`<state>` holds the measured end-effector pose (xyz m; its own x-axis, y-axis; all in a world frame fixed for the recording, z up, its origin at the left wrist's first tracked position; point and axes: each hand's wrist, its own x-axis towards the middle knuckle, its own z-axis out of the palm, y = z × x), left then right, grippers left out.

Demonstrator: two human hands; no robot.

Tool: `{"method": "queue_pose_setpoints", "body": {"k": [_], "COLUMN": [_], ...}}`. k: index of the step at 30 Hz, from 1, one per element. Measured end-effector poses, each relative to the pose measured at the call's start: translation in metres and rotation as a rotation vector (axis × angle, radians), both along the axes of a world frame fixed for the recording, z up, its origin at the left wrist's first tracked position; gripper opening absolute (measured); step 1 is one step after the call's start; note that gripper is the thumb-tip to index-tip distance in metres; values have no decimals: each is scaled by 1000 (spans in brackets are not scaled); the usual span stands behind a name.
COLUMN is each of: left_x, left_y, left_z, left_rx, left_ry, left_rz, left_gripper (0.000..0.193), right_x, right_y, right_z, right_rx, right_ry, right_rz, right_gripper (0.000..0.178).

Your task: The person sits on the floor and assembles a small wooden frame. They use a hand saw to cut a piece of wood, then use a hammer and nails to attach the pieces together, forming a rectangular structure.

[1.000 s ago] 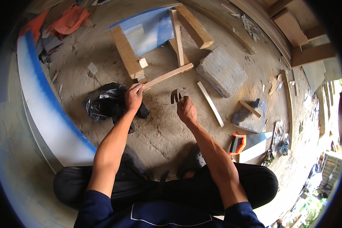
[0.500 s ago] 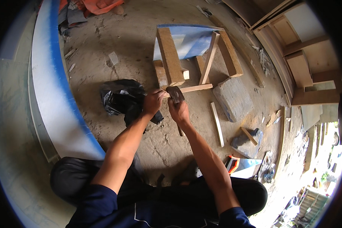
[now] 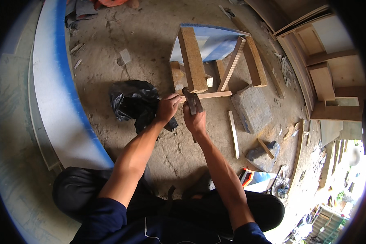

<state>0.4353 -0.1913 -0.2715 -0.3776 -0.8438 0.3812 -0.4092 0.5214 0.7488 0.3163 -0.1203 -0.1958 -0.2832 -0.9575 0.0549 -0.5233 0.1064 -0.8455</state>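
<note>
My right hand (image 3: 194, 120) is closed round the handle of a hammer (image 3: 195, 106), whose dark metal head sits just above my knuckles. Close by on the left, my left hand (image 3: 167, 108) pinches the near-left end of a thin wooden strip (image 3: 214, 95); whether a nail is also between the fingers is too small to see. The strip runs rightward along the near side of a wooden frame (image 3: 193, 61) with thick side pieces, a slanting brace (image 3: 232, 65) and a blue-and-white panel (image 3: 213, 40) at its back. The hammer head partly covers the strip.
A black plastic bag (image 3: 133, 99) lies left of my hands. To the right are a grey block (image 3: 251, 109), a loose strip (image 3: 233, 134), a stone (image 3: 261, 157) with a stick on it, and an orange-handled saw (image 3: 248, 177). A long blue-and-white board (image 3: 55, 81) curves along the left.
The hammer head has turned in my right hand and now shows a different side. My left hand keeps its pinch at the strip's end. The whole view has shifted slightly.
</note>
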Motion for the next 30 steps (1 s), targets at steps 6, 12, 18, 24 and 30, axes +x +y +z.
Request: {"method": "queue_pose_setpoints", "body": {"k": [6, 12, 18, 24, 30], "left_x": [2, 4, 4, 4, 4], "left_y": [-1, -1, -1, -5, -5], "left_z": [-7, -9, -4, -17, -8], "left_rx": [-23, 0, -8, -11, 77], "left_ry": [12, -29, -44, 5, 60], "left_rz": [45, 29, -3, 25, -6], "left_gripper": [12, 13, 12, 10, 9], "right_x": [-4, 1, 2, -8, -33], "right_y": [-4, -2, -4, -9, 21], "right_z": [0, 11, 12, 6, 9], "right_rx": [194, 63, 15, 429, 404], "right_ry": [77, 67, 21, 132, -44], "right_rz": [30, 41, 28, 13, -127], "right_gripper": [37, 38, 35, 37, 32]}}
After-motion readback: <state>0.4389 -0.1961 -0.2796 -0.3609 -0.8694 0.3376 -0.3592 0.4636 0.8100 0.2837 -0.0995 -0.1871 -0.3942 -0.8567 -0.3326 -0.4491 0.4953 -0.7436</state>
